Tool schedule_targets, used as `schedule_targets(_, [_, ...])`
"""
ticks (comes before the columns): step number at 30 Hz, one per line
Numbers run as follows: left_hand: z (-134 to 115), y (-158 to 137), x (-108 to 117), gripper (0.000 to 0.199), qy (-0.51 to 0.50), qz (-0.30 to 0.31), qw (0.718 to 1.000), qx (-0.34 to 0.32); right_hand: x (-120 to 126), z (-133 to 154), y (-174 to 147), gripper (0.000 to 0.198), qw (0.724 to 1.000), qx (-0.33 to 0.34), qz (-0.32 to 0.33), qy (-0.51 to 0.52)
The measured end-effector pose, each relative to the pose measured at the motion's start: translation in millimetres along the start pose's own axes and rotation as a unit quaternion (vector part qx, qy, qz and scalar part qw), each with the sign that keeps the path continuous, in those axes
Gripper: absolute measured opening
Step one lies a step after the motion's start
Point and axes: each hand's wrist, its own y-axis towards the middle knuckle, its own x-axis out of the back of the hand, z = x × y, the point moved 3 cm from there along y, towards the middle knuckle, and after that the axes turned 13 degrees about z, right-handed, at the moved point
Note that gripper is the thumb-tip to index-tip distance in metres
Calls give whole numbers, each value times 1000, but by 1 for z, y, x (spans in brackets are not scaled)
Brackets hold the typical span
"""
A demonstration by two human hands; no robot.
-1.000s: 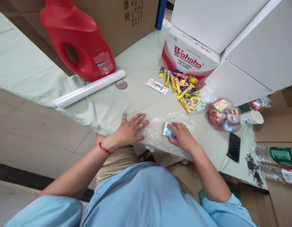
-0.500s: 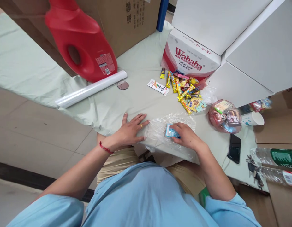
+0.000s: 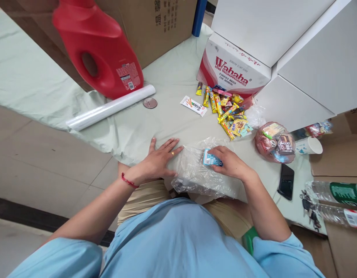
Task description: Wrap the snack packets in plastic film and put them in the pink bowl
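My left hand (image 3: 161, 157) lies with fingers spread on the cloth-covered table (image 3: 166, 119), its fingertips and thumb at the left edge of a crinkled sheet of clear plastic film (image 3: 192, 170). With bent fingers, my right hand (image 3: 230, 164) grips a small blue-and-white packet (image 3: 212, 157) from above, over the film. Part of the packet is hidden under the fingers. The near side of the film droops over the table's front edge.
Beyond my left hand lie a film roll (image 3: 111, 108), a round metal disc (image 3: 150, 103) and a red jug (image 3: 103, 50). Snack packets (image 3: 221, 108) are heaped before the Wahaha carton (image 3: 230, 69). A wrapped snack bowl (image 3: 274, 143), paper cup (image 3: 310, 145) and phone (image 3: 286, 181) stand right.
My right hand and the packet have shifted slightly to the right. The film's near side has bunched and reaches further over the table edge. My left hand stays put.
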Motion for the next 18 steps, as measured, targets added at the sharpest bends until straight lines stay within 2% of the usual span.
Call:
schedule_targets(6, [-1,-1,1,100,2,3,1000,6,3,8,12,56,1000,3,-4,-8])
schedule_targets(11, [-1,-2,1,100,0,-2,1000,3,-17,12,23,58,998,-13,19,-53])
schedule_targets(18, [3,0,-1,101,-2,-14,1000,-1,-35,5,20,61,997,-20,2,-71])
